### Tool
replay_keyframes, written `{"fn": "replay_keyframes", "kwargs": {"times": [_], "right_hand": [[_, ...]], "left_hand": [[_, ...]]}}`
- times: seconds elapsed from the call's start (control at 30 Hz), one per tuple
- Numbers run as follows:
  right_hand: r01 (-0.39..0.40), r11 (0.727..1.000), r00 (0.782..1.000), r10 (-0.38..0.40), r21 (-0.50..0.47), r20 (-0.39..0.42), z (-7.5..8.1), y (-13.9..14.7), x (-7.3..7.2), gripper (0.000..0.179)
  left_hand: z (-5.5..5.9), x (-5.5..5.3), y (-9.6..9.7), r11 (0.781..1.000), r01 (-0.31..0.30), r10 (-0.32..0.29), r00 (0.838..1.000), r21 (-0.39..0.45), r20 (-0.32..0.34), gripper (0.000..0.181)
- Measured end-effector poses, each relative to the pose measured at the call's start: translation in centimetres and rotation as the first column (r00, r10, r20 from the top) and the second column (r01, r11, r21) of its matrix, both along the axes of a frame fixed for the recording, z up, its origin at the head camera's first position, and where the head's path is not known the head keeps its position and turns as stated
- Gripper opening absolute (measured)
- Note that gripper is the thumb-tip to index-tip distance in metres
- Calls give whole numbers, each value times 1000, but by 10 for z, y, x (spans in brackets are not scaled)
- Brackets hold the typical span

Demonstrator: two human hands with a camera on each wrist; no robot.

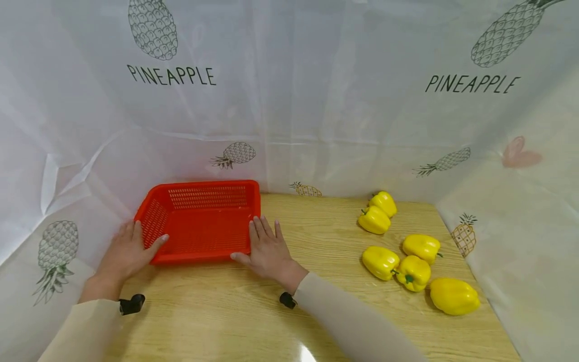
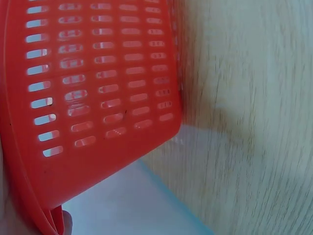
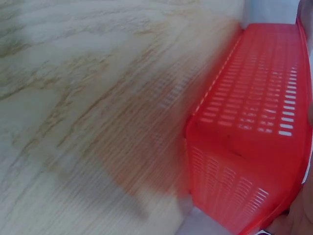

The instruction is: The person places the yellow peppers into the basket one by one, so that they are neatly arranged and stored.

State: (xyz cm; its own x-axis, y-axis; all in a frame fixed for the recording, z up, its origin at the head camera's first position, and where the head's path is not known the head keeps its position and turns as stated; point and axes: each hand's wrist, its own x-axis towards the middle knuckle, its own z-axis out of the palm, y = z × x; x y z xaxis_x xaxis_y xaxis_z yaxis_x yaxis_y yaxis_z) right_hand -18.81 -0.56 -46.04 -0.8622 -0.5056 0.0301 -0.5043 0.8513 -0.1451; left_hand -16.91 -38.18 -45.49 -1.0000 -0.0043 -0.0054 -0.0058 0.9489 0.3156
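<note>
Red basket [image 1: 203, 230] opens upward, long axis crosswise; left hand [image 1: 126, 255], right hand [image 1: 270, 255] grip it.

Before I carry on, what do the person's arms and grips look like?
The left sleeve and right sleeve are plain beige, with no visible markings. A small black piece sits at one wrist, another at the other. Left grip and right grip are ungloved.

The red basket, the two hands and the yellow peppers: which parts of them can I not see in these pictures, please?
Red basket: cut off by the top edge in the left wrist view; its own floor hides its underside in the head view.
Left hand: mostly cut off by the left edge in the left wrist view.
Right hand: mostly cut off by the right edge in the right wrist view.
Rear pepper: partly hidden by the front pepper in the head view.
</note>
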Motion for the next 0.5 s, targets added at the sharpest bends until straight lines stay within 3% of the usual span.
{"fn": "replay_keyframes", "kwargs": {"times": [0.23, 0.5], "right_hand": [[30, 999, 999, -30, -19, 26, -2, 19, 5, 102], [60, 997, 998, -60, -40, -4, -7, 50, 14, 104]], "left_hand": [[1, 2, 23, 999, 33, -32, 999, -21, 20, 110], [-1, 7, 53, 996, 85, -84, 996, -38, 7, 114]]}}
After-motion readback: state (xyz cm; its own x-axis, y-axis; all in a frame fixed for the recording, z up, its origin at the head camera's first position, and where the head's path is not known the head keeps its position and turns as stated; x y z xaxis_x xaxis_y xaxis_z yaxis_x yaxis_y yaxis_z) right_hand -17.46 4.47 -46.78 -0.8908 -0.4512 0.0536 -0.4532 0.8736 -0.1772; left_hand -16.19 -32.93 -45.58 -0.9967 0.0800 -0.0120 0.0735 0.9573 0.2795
